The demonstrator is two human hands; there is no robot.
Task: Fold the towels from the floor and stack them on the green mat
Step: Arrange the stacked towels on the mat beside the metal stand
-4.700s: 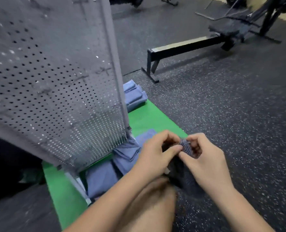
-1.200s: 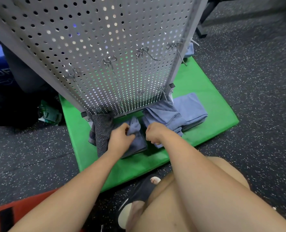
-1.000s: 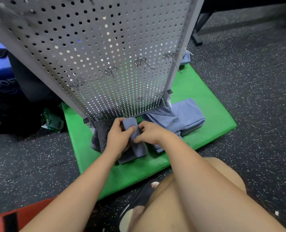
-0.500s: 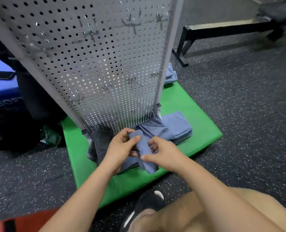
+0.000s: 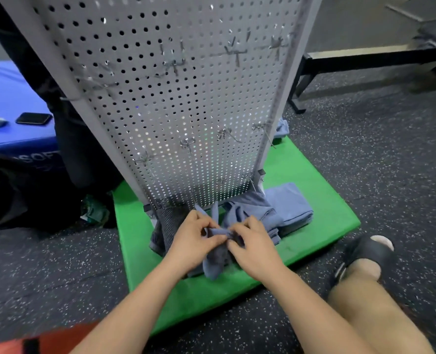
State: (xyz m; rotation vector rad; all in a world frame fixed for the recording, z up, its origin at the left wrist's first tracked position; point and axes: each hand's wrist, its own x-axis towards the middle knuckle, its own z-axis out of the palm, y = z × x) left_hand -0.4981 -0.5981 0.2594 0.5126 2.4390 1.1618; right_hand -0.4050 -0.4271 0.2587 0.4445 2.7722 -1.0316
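Observation:
A green mat [image 5: 311, 172] lies on the dark floor under a grey pegboard stand. My left hand [image 5: 194, 238] and my right hand [image 5: 252, 245] both pinch a small blue towel [image 5: 213, 264], bunched between them just above the mat's front part. A dark grey ribbed towel [image 5: 166, 226] lies on the mat left of my hands. A heap of blue towels [image 5: 250, 213] sits behind my right hand, and a folded blue towel [image 5: 288, 205] lies at its right.
The perforated pegboard stand [image 5: 181, 98] with wire hooks leans over the mat's back half. Another blue towel [image 5: 280, 129] shows behind it. A blue mat [image 5: 5, 98] with a phone [image 5: 34, 118] lies left. A black bench frame [image 5: 365, 60] stands back right. My sandalled foot [image 5: 362, 254] rests right of the mat.
Both hands left the dark grey towel on the mat, took the small blue towel from the stack and lifted it toward me; it is now bunched between my fingers.

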